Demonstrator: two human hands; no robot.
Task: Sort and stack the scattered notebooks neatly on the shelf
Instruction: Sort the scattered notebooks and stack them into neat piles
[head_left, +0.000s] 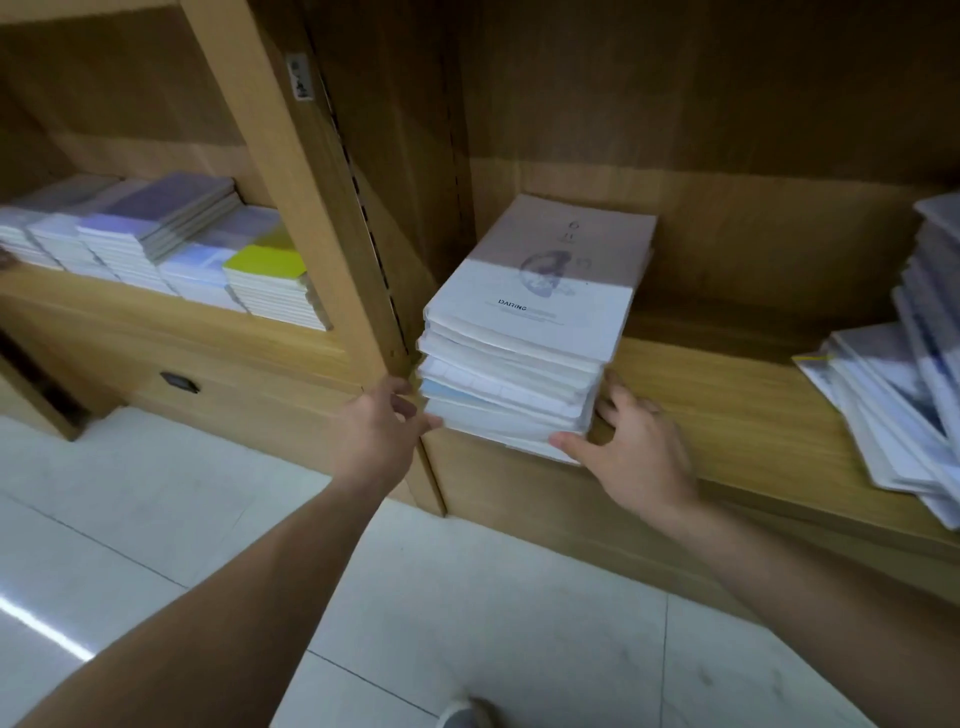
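Note:
A tall stack of notebooks (535, 317) stands at the left end of the wooden shelf (727, 395), pressed near the upright divider. Its top cover is pale pink above and white below, with the word "DARING". My left hand (382, 431) touches the stack's lower left corner with curled fingers. My right hand (636, 447) rests on the shelf at the stack's lower right corner, thumb against the bottom notebooks, fingers spread. A loose, slanted pile of notebooks (898, 415) lies at the shelf's right end.
The left shelf bay holds several neat stacks of notebooks (156, 244), one topped with a yellow-green cover (267, 262). A wooden upright (311, 218) divides the bays. White tiled floor (467, 597) lies below, with a shoe tip (465, 714) at the bottom edge.

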